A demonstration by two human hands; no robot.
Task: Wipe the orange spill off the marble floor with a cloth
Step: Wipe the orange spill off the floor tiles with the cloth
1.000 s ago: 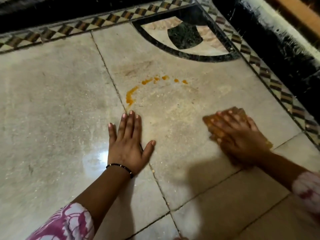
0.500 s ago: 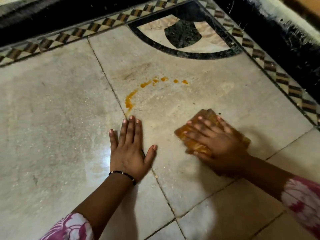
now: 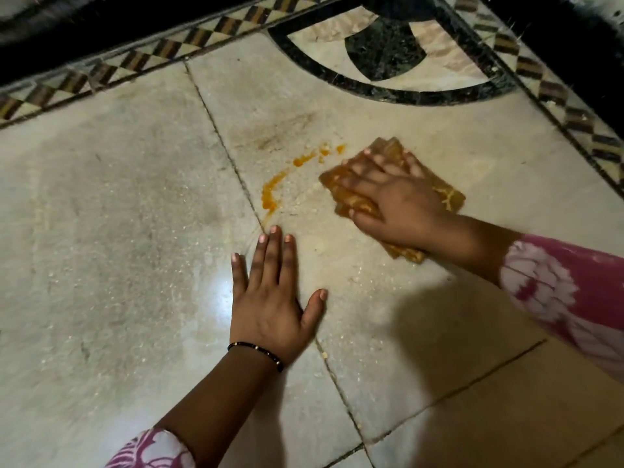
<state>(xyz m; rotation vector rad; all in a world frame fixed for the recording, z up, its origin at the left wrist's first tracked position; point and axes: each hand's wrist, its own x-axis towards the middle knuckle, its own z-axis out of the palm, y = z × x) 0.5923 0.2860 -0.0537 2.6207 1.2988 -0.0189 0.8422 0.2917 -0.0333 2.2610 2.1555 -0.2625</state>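
Observation:
An orange spill [image 3: 272, 194] curves across the pale marble floor [image 3: 118, 214], from a thick smear by a tile joint up to small dots at the cloth's edge. My right hand [image 3: 388, 194] presses flat on a folded brown-orange cloth [image 3: 449, 197], fingers spread and blurred, right of the spill; the cloth's upper left corner touches the last dots. My left hand [image 3: 270, 298] lies flat on the floor with its fingers apart, holding nothing, its fingertips just below the thick smear. A black bead bracelet circles the left wrist.
A checkered inlay border [image 3: 135, 62] runs along the top and down the right side, with dark stone beyond it. A black-ringed marble inlay [image 3: 388, 52] fills the far corner. A faint brown stain [image 3: 277, 133] lies above the spill. Pale crumbs dot the tiles.
My right hand has slid the cloth up and to the left, from the right of the tile to the end of the spill's dotted arc. My left hand stays planted.

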